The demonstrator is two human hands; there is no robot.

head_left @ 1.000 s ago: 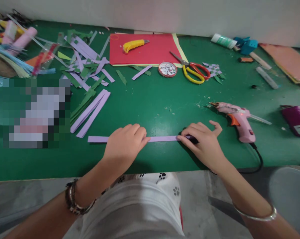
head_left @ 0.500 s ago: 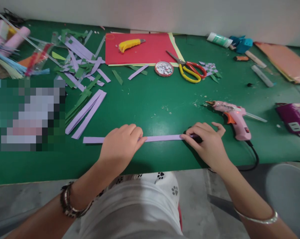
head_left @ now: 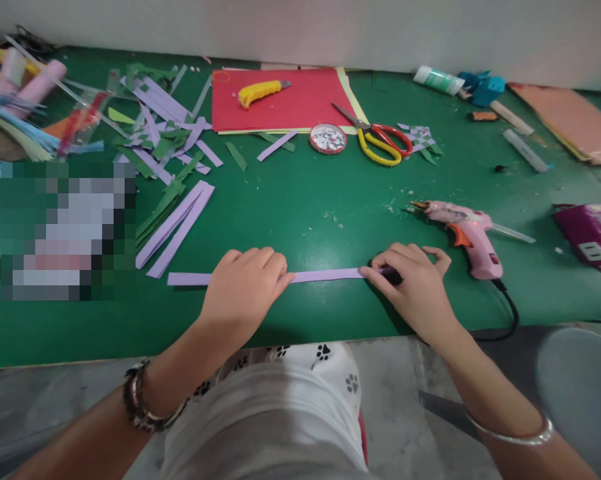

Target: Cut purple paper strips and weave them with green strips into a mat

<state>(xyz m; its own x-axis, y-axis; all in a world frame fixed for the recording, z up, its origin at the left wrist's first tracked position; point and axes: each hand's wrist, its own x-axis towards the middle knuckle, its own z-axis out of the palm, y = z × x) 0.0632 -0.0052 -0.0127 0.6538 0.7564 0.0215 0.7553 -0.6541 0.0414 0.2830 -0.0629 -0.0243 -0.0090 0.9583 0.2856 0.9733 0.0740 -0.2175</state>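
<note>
A long lilac paper strip [head_left: 325, 275] lies flat along the near part of the green table [head_left: 300, 200]. My left hand [head_left: 245, 293] rests on its middle with curled fingers, fingertips pressing the strip down. My right hand [head_left: 413, 283] covers the strip's right end, fingers bent and pinched on the paper, little finger raised. The strip's left end sticks out past my left hand.
A pink glue gun [head_left: 463, 233] lies right of my right hand, cord over the edge. Scissors [head_left: 380, 137], a round tin [head_left: 328, 138], red card [head_left: 280, 100] with a yellow cutter [head_left: 260, 91] lie farther back. Loose lilac and green strips [head_left: 173, 220] fill the left.
Both hands stay pressed on the lilac strip; nothing was picked up or let go. Only the view shifted slightly.
</note>
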